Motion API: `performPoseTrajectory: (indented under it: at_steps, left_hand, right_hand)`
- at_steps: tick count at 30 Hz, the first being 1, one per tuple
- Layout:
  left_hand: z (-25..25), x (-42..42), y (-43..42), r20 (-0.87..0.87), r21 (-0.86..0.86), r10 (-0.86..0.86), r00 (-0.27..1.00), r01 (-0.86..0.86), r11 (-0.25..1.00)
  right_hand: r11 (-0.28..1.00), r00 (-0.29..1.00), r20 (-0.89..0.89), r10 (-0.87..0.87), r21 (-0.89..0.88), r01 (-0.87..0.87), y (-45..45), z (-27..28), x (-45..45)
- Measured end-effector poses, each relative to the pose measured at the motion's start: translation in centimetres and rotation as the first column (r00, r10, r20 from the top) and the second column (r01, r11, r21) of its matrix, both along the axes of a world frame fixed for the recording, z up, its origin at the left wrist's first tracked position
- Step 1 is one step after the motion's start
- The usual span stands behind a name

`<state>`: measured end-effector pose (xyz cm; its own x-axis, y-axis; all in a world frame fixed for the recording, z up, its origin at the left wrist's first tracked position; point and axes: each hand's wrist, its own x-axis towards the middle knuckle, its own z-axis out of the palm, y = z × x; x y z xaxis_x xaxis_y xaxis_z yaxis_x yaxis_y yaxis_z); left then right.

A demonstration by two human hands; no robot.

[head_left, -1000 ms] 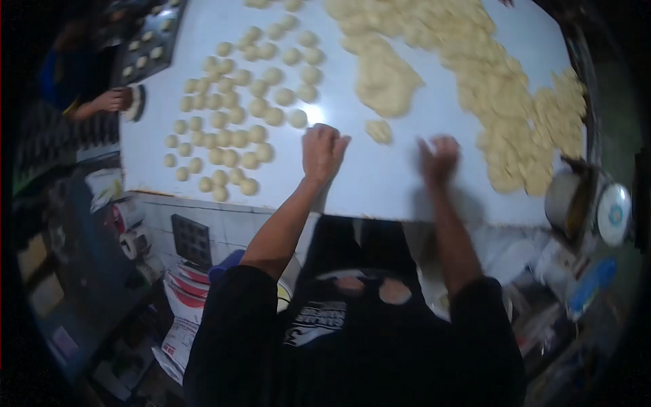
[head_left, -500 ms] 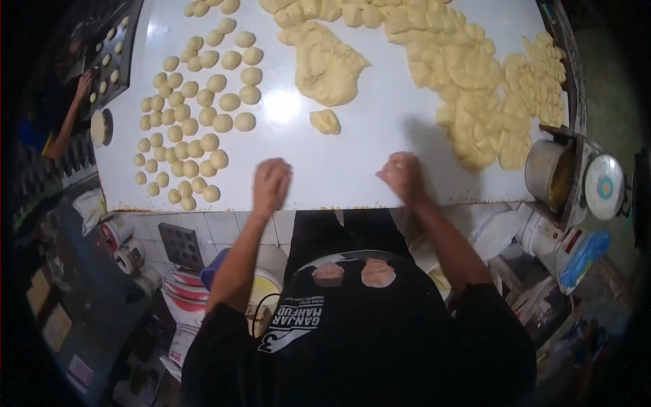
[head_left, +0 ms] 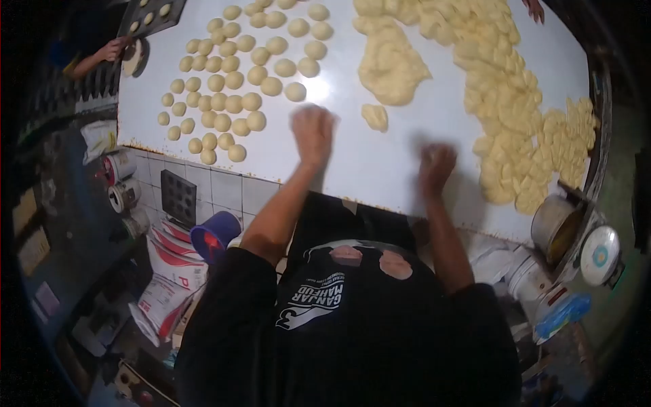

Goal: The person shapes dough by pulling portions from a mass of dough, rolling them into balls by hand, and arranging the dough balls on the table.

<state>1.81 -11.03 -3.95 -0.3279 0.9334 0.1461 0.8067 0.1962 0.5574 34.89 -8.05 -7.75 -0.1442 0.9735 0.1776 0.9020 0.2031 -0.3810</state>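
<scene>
My left hand (head_left: 314, 136) is over the white table, just below the nearest dough balls (head_left: 296, 91), with its fingers curled down and blurred. My right hand (head_left: 436, 165) is closed and smeared by motion, low over the table and left of the flattened dough (head_left: 498, 176). Whatever lies under either palm is hidden. A small loose dough piece (head_left: 374, 117) sits between and above my hands, just below a large smooth dough lump (head_left: 390, 64). Many round balls are spread to the left of my left hand.
At the upper left, a person's hand (head_left: 112, 49) reaches to a round dish (head_left: 135, 57) beside a dark tray (head_left: 152, 17). Another hand (head_left: 535, 9) shows at the top right. A metal pot (head_left: 553, 227) stands by the right corner; a purple bucket (head_left: 215, 234) is below the table.
The view has shifted and tilted. My left hand has moved away from the table's front edge. The person's hand at left went to the tray and back to the dish. A hand has appeared at top right.
</scene>
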Motion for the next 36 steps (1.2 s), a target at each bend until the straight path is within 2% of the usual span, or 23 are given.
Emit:
performPoseTrajectory:
  at_steps: [2,5,7,8,9,10,12,13,14,16,17,19,20,21,23,25,26,27,29,31,33,35,36]
  left_hand:
    - [0.5,-0.1,-3.7,0.098,0.072,-0.269,0.958,0.263,0.962]
    - [-0.9,-5.7,-6.9,0.034,0.087,-0.409,0.912,0.405,0.910]
    - [0.6,-7.6,-4.4,0.023,0.079,-0.407,0.913,0.405,0.911]
    - [0.8,-6.7,-2.8,-0.003,0.075,-0.254,0.967,0.253,0.964]
    - [0.7,-6.0,-1.2,-0.029,0.075,-0.101,0.994,0.103,0.992]
    - [-0.7,-5.0,-1.7,-0.010,0.034,-0.126,0.992,0.126,0.991]
    - [0.7,-6.2,-3.3,0.287,-0.044,-0.355,0.890,0.383,0.923]
    - [1.1,-7.9,-3.9,0.429,-0.132,-0.401,0.809,0.495,0.859]
    - [1.4,-9.8,-4.5,0.425,-0.125,-0.406,0.809,0.497,0.859]
    - [1.3,-13.5,-4.0,0.620,-0.154,-0.325,0.714,0.517,0.842]
    - [1.1,-15.1,-2.0,0.536,-0.151,-0.279,0.797,0.416,0.897]
    - [8.1,-20.0,6.3,0.616,-0.123,-0.039,0.787,0.146,0.982]
    - [11.9,-22.4,10.5,0.555,-0.002,-0.027,0.832,0.034,0.999]
    - [12.8,-25.4,14.7,0.374,0.269,-0.078,0.924,-0.028,0.963]
    - [14.8,-29.6,21.0,0.266,0.416,0.006,0.964,-0.121,0.901]
    - [10.6,-31.1,26.1,0.266,0.519,0.025,0.964,-0.165,0.839]
    - [7.7,-31.0,28.1,-0.107,0.423,0.096,0.990,-0.043,0.905]
    - [5.9,-30.3,29.3,-0.472,0.278,0.112,0.874,0.027,0.960]
    - [7.7,-24.3,32.1,-0.267,0.434,-0.026,0.963,0.144,0.889]
    - [9.0,-17.5,33.9,0.129,0.482,-0.287,0.949,0.193,0.855]
    - [9.1,-11.8,35.6,0.209,0.398,-0.281,0.937,0.181,0.899]
    - [9.0,-7.7,36.8,0.398,0.277,-0.291,0.870,0.188,0.942]
    - [9.2,-6.1,36.9,0.369,0.275,-0.300,0.880,0.205,0.939]
  right_hand:
    - [0.978,0.973,-0.103,0.205,0.061,-0.199,-4.3,2.6,0.7]
    - [0.964,0.963,-0.021,0.268,0.013,-0.267,-4.3,3.6,4.5]
    - [0.885,0.976,-0.035,0.217,-0.415,-0.212,0.2,8.2,2.4]
    - [0.838,0.927,0.141,0.348,-0.490,-0.240,3.9,10.3,-0.3]
    - [0.791,0.902,0.149,0.405,-0.552,-0.264,7.5,13.1,-4.1]
    - [0.741,0.876,0.151,0.458,-0.610,-0.282,11.1,15.8,-8.6]
    - [0.806,0.852,0.178,0.492,-0.464,-0.368,17.7,19.3,-17.8]
    - [0.824,0.843,0.024,0.537,-0.227,-0.519,20.6,21.4,-22.7]
    - [0.872,0.882,-0.033,0.471,-0.136,-0.471,22.1,24.8,-28.3]
    - [0.834,0.724,-0.427,0.542,0.378,-0.402,26.9,21.9,-36.9]
    - [0.916,0.615,-0.680,0.400,0.319,-0.243,28.2,18.9,-40.9]
    - [0.805,0.918,-0.114,0.381,0.530,-0.268,31.4,11.8,-45.7]
    - [0.881,0.894,0.043,0.447,0.155,-0.448,31.1,11.9,-46.3]
    - [0.823,0.821,0.150,0.551,-0.258,-0.505,30.6,12.4,-46.5]
    - [0.598,0.648,-0.080,0.758,0.481,-0.641,26.2,10.0,-43.8]
    - [0.758,0.736,-0.406,0.542,-0.142,-0.637,21.4,13.7,-40.7]
    - [0.767,0.745,-0.398,0.536,-0.139,-0.627,20.4,14.4,-38.5]
    - [0.773,0.752,-0.395,0.529,-0.143,-0.619,20.2,14.4,-35.6]
    - [0.819,0.831,-0.419,0.364,-0.280,-0.500,23.1,11.7,-28.4]
    - [0.952,0.959,-0.204,0.198,-0.192,-0.238,27.6,13.3,-23.6]
    - [0.986,0.986,-0.013,0.165,0.028,-0.165,33.8,15.0,-21.4]
    - [0.883,0.926,-0.013,0.378,0.305,-0.356,39.2,13.3,-20.1]
    - [0.885,0.928,-0.041,0.370,0.320,-0.339,41.2,11.6,-19.2]
